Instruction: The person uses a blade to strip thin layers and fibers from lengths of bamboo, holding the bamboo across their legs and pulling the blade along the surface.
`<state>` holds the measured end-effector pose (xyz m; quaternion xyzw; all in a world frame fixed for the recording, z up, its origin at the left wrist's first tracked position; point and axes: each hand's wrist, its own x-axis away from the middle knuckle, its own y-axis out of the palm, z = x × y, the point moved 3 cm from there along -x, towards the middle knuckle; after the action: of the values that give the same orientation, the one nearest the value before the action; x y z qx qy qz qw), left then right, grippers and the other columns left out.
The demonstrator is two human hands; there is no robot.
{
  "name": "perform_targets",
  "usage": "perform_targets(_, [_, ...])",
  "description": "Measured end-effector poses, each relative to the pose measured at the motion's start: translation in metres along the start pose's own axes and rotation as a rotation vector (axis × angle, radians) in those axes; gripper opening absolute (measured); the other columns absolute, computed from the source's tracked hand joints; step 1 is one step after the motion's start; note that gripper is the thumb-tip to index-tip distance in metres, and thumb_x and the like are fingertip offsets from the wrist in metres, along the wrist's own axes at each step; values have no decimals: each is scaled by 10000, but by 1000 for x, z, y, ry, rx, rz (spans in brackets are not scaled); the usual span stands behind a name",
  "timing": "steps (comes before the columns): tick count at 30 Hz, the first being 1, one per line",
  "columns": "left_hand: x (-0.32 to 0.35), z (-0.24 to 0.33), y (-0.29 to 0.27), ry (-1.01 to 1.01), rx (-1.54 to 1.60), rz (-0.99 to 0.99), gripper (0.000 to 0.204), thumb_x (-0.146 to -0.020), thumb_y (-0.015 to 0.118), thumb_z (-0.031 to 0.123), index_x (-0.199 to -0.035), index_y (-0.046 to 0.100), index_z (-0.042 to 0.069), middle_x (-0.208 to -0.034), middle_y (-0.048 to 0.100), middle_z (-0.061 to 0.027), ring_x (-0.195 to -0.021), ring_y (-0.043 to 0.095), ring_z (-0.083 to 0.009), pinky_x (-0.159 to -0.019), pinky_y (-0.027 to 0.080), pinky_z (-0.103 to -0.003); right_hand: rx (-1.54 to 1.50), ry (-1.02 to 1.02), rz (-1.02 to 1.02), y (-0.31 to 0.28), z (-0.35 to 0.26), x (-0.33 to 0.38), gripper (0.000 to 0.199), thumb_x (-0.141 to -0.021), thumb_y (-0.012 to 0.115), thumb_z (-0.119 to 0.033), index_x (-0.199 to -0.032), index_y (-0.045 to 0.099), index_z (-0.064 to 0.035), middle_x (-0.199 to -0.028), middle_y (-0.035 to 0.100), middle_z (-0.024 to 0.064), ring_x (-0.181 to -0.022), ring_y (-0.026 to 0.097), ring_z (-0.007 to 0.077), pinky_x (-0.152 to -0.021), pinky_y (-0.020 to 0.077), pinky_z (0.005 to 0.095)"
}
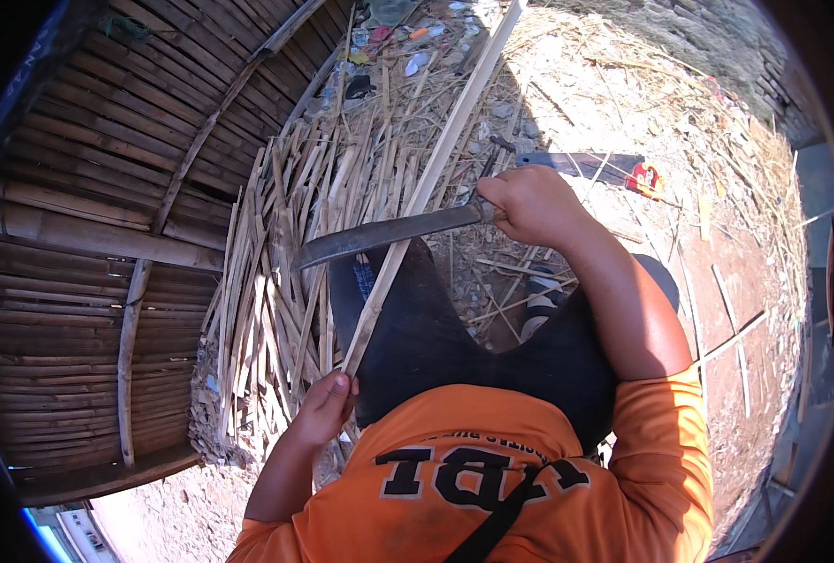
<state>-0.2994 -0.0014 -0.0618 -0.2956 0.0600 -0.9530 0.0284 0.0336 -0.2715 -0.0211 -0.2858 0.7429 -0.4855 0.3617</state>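
A long, pale bamboo strip slants from my lap up to the far edge of the view. My left hand pinches its near end beside my left thigh. In my right hand is the handle of a large curved knife, and the fingers are wrapped round it. The dark blade crosses over the strip above my left knee, with its tip toward the left. Whether the edge bites into the bamboo or only rests against it, I cannot tell.
Split bamboo strips lie heaped on my left, beside a bamboo-slat wall. Beyond my right hand lies a saw-like tool with a red and yellow end. Shavings and litter cover the sunlit ground up to a rough wall.
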Motion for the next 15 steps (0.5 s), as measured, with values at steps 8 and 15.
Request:
perform_targets(8, [-34, 45, 23, 41, 41, 29, 495, -1090, 345, 517, -939, 540, 88, -662, 408, 41, -547, 362, -64, -505, 297, -235, 44, -118, 33, 0, -36, -3, 242, -742, 715, -155, -921, 570, -82, -748, 629, 134, -737, 655, 393, -676, 528, 504])
perform_targets(15, [-40, 54, 25, 36, -18, 68, 472, -1093, 360, 497, -939, 545, 91, -680, 416, 37, -578, 361, -69, -535, 306, -234, -56, 179, 143, -9, 31, -7, 150, -804, 654, -156, -916, 582, -85, -745, 656, 161, -777, 686, 397, -684, 536, 522])
